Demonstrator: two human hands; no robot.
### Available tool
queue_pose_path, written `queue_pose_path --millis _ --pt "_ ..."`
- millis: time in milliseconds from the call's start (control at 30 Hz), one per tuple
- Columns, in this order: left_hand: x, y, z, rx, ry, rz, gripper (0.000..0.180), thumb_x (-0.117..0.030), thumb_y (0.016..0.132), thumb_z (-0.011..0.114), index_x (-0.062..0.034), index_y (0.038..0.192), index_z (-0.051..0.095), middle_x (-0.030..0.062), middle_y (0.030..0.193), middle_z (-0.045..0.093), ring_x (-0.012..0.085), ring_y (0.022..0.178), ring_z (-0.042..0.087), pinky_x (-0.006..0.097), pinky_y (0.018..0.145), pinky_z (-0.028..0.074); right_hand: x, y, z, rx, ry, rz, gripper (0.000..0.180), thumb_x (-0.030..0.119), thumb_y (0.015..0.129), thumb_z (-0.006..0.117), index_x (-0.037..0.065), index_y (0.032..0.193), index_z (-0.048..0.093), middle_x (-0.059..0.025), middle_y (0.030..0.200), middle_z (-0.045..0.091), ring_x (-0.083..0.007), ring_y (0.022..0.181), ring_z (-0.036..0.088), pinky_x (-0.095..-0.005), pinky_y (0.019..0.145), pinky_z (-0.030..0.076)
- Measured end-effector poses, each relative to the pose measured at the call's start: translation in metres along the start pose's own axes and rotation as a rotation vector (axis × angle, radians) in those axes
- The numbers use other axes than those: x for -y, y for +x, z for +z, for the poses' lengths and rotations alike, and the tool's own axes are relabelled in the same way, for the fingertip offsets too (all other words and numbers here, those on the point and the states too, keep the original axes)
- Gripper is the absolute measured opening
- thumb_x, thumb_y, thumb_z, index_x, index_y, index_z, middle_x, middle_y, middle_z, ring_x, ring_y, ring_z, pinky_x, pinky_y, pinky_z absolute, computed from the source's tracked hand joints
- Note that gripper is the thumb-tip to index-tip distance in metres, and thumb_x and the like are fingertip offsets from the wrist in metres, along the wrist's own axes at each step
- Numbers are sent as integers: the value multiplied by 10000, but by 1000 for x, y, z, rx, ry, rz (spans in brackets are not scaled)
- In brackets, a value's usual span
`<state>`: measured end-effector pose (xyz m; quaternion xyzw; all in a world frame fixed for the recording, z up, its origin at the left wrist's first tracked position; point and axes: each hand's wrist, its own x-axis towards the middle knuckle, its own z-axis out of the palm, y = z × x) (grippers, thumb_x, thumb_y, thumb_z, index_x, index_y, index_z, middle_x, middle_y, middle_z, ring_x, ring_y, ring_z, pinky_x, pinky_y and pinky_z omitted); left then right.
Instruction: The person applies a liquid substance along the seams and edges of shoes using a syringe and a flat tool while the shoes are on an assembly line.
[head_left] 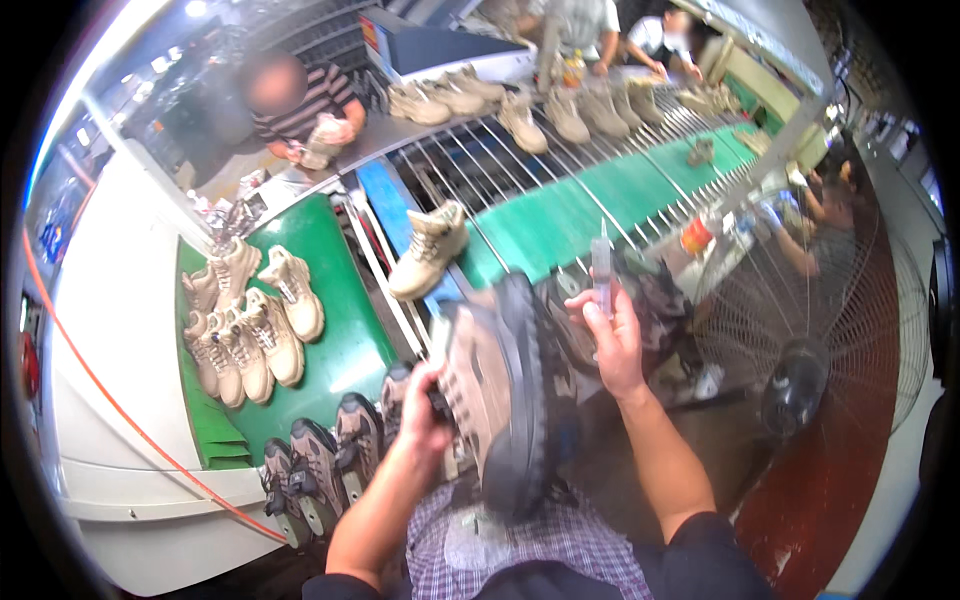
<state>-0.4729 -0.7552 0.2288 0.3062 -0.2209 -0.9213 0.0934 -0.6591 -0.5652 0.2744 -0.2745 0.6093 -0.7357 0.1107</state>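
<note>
My left hand (425,412) is closed on a brown shoe (478,375) with a thick black sole. The shoe is tilted on its side, so the sole faces right. In my right hand (616,340) is a clear syringe (602,262), gripped with its thin tip pointing up. The syringe is apart from the shoe, to its right. Just beyond the shoe, a beige boot (430,250) stands at the blue edge of the conveyor. Dark shoes (655,305) lie behind my right hand, partly hidden by it.
Several beige boots (265,335) stand on a green belt (345,370) at left. Brown-and-black shoes (320,465) line its near edge. More boots (565,118) sit across the metal rollers (560,175). A large fan (800,380) stands right. A person (310,105) handles a shoe at far left.
</note>
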Motion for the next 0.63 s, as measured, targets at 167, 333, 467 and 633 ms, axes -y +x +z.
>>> queue_pose_path --millis 167,333,467,633 --pt "27 -59 -9 13 -196 -282 468 -420 923 585 -94 1254 639 116 1171 696 297 1067 671 478 982 527 -25 -2 26 247 157 128 482 112 1006 535 -6 1453 399 -91 1118 679 -223 1151 632 -390 1078 434" --pt "34 -99 -45 2 -89 -439 571 -475 951 548 -88 1371 567 115 1337 628 294 1223 588 535 1073 416 -47 -33 44 445 174 328 490 114 1007 558 -10 1462 426 -87 954 704 -209 989 676 -398 994 493" --pt "-2 -119 -92 -18 638 -489 563 -581 977 525 -115 1265 659 99 1198 697 234 1077 656 391 995 483 -74 -78 63 451 220 514 431 112 1025 568 7 1431 472 -76 879 703 -190 908 688 -362 915 528" --pt "-87 -150 -62 173 1585 -48 501 -456 867 761 -64 1173 707 137 968 752 277 948 728 390 906 549 -92 -100 89 529 321 615 448 165 1025 594 37 1444 501 -35 914 700 -132 912 675 -307 914 515"
